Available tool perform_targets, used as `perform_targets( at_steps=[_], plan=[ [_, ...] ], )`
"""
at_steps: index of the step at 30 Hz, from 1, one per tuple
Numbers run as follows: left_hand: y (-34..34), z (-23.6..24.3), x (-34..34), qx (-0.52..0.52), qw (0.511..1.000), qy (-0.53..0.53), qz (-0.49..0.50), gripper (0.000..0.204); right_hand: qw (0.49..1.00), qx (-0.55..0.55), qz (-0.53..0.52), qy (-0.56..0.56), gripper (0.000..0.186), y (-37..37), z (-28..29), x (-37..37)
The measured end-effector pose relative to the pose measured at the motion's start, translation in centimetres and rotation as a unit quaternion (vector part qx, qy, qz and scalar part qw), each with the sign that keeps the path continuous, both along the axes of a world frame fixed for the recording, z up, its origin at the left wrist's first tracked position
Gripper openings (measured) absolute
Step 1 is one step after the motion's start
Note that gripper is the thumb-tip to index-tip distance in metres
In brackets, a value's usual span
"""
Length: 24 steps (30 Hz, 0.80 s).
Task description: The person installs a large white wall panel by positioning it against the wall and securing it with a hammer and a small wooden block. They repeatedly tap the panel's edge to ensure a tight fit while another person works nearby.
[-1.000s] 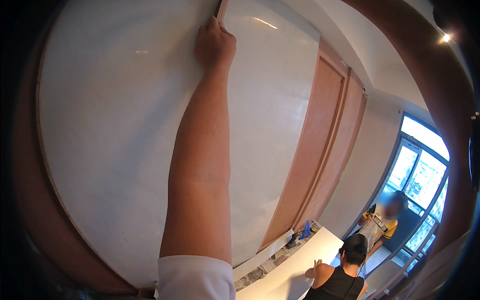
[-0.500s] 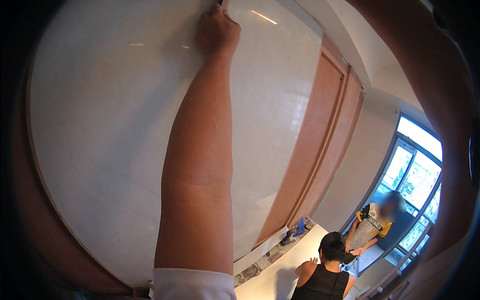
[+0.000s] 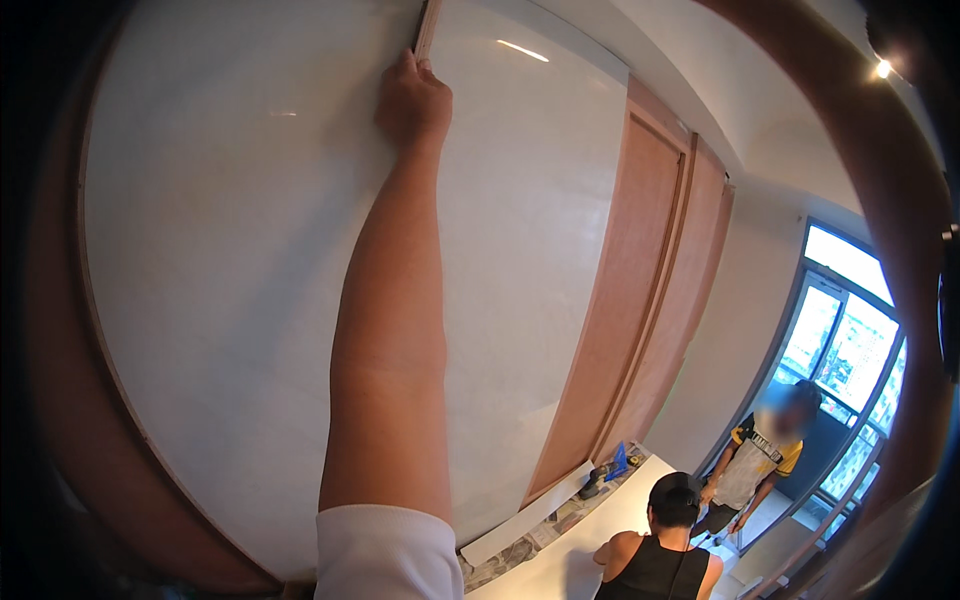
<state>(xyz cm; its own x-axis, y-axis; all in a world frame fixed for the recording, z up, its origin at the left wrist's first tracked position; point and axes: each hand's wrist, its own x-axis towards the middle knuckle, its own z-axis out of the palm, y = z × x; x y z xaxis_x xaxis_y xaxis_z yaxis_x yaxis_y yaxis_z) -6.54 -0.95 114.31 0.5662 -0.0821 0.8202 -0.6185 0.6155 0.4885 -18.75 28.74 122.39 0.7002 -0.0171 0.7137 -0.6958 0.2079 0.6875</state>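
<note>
Reaching up, your hand (image 3: 412, 100) raised overhead against a large white panel (image 3: 230, 280), fingers curled shut around the lower end of a thin wooden strip (image 3: 428, 28), its long axis running upward, your other hand out of view.

Interior under fit-out: a pale wall (image 3: 740, 300) runs back to a tall window (image 3: 835, 340) with a dark frame, through which daylight enters. Reddish-brown wooden panels (image 3: 640, 290) stand against the wall, and a small ceiling lamp (image 3: 881, 68) glows at upper right. Two people (image 3: 700, 510) stand beside a white board (image 3: 590, 545) near the floor.
</note>
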Motion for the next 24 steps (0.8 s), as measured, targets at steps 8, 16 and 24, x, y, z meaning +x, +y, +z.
perform_targets(
  at_steps=[8, 16, 24],
  plan=[
    [-0.4, 3.2, 1.7, 0.020, 0.998, -0.005, -0.059, 0.032, 0.936, 0.201, 0.165, -0.236, 0.023, 6.3, -17.3, -10.6],
    [-1.4, 4.0, 2.3, -0.035, 0.998, -0.015, -0.047, 0.036, 0.661, 0.499, 0.255, -0.499, 0.023, 11.0, -40.4, -13.8],
    [-1.0, 7.2, 3.4, -0.007, 0.998, -0.039, -0.050, 0.037, 0.581, 0.531, 0.236, -0.569, 0.023, 12.1, -45.5, -14.9]
  ],
)
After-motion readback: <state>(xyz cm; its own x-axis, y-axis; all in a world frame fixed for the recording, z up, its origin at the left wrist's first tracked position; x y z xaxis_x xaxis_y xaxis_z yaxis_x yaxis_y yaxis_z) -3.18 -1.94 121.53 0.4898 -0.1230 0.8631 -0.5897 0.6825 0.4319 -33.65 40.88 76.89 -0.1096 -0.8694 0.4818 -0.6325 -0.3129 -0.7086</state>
